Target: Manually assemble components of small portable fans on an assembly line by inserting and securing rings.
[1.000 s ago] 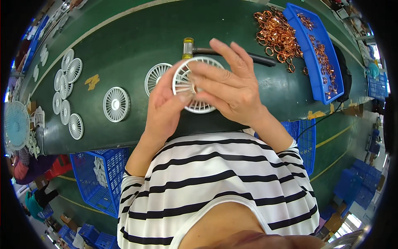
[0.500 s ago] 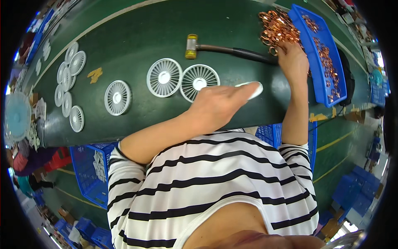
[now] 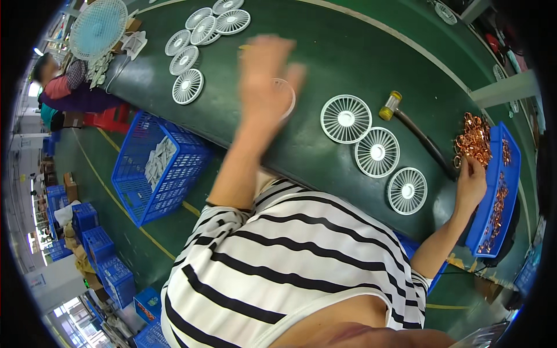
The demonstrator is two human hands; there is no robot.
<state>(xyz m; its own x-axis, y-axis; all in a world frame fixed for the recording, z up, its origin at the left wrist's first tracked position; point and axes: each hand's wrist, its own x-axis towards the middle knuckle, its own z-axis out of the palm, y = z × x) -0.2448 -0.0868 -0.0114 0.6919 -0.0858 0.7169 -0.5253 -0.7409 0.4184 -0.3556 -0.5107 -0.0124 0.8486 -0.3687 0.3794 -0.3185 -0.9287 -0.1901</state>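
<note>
My left hand [image 3: 264, 78], smeared by motion, reaches over the table with fingers stretched out and thumb apart. It partly covers a white spoked plastic wheel [image 3: 285, 97]; whether it touches the wheel I cannot tell. At the right, my right hand [image 3: 472, 184] has its fingers pinched at the near edge of a pile of shiny copper-coloured rings [image 3: 474, 138]; what lies between the fingertips is hidden. Between my hands three more white wheels lie in a slanting row: one farther away [image 3: 346, 119], a middle one [image 3: 377, 152] and a nearer one [image 3: 407, 191].
A yellow-headed mallet [image 3: 420, 134] lies beyond the row. The blue tray [image 3: 483, 232] at the right holds more rings. Several white wheels [image 3: 188, 86] cluster at the far left. Below the table edge stands a blue crate [image 3: 136, 197] with pale pieces. A person [image 3: 69, 87] sits at the left.
The view has turned left. My left hand has swung from in front of me to the left, and the white piece at its thumb is gone. A third wheel now shows in the row.
</note>
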